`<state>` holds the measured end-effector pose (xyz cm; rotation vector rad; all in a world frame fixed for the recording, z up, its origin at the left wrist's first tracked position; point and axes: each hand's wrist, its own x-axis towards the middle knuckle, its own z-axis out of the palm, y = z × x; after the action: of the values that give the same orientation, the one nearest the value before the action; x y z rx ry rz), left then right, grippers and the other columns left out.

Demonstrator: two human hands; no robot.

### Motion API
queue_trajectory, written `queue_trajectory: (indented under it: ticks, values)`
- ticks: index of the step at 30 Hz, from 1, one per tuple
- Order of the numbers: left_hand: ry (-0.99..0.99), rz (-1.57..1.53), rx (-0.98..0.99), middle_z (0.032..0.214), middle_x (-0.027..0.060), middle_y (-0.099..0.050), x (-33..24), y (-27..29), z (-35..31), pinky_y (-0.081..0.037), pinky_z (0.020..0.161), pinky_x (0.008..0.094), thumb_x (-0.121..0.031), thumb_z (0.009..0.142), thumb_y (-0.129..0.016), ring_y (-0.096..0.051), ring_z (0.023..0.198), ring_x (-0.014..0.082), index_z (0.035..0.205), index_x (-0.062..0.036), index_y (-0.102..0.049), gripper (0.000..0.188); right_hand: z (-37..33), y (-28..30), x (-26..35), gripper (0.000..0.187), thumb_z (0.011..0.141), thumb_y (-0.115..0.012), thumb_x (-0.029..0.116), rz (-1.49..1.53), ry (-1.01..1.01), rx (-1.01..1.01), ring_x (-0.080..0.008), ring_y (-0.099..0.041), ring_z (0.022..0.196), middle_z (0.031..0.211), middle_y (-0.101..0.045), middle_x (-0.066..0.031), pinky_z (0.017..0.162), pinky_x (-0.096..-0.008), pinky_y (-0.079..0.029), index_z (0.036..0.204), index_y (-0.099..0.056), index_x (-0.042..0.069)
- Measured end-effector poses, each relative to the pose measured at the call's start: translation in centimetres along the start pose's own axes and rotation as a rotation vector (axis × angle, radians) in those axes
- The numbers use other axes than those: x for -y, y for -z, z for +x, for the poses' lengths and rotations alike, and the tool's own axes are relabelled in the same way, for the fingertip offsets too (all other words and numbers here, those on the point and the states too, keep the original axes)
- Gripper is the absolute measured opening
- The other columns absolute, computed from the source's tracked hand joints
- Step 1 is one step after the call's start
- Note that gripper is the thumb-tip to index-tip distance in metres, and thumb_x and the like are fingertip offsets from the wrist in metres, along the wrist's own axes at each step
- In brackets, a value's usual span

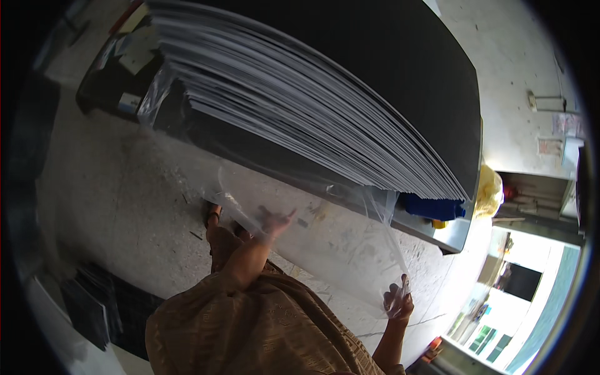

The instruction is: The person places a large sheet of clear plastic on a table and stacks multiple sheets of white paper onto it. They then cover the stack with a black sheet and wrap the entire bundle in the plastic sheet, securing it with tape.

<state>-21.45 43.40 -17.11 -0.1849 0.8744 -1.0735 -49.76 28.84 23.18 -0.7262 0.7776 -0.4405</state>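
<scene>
A large clear plastic sheet (325,231) hangs from under a tall stack of black sheets (300,100) with white edges, which rests on a raised platform. My left hand (272,222) is spread open and presses against the plastic from behind, its fingers showing through the film. My right hand (399,301) is closed on the lower right edge of the plastic, holding it out taut. My forearms come up from a tan patterned garment (262,325) at the bottom.
A grey concrete floor (112,194) lies below. More black sheets (106,306) lie at lower left. A blue object (431,206) and a yellow bag (489,190) sit at the platform's right end. A bright doorway (519,275) opens at right.
</scene>
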Motion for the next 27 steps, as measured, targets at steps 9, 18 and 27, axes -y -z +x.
queue_trajectory:
  ticks: [9,18,27]
  values:
    - [-0.216,0.122,0.474,0.085,0.0034,-0.049,-12.7,-9.7,-19.5,-0.035,0.059,0.0278,-0.059,0.088,-0.043,-0.042,0.065,0.013,0.128,-0.0054,-0.05,0.067,3.7,0.2,3.1,0.043,0.096,-0.049,0.037,-0.321,-0.18,-0.403,-0.0362,-0.062,0.085,0.081,-0.059,-0.0068,0.073,-0.0538,-0.053,0.131,-0.044,0.012]
    - [-0.44,0.818,1.118,0.078,0.0022,-0.047,-4.0,-33.4,-36.9,-0.033,0.06,0.0301,-0.03,0.096,-0.046,-0.045,0.066,0.015,0.09,-0.0134,-0.045,0.017,1.0,8.6,4.7,0.044,0.092,-0.049,0.043,-0.126,0.192,-0.15,-0.0231,-0.063,0.072,0.083,-0.065,-0.013,0.065,-0.0364,-0.053,0.095,-0.064,0.002]
    - [-0.776,1.416,0.991,0.091,0.0094,-0.062,5.7,-58.7,-29.8,-0.047,0.094,0.0444,-0.016,0.096,-0.049,-0.061,0.097,0.0239,0.096,-0.0019,-0.059,0.017,10.5,0.3,9.4,0.045,0.095,-0.045,0.017,-0.544,1.2,-0.328,-0.0268,-0.054,0.114,0.13,-0.05,-0.0183,0.097,-0.0383,-0.046,0.134,-0.04,-0.005]
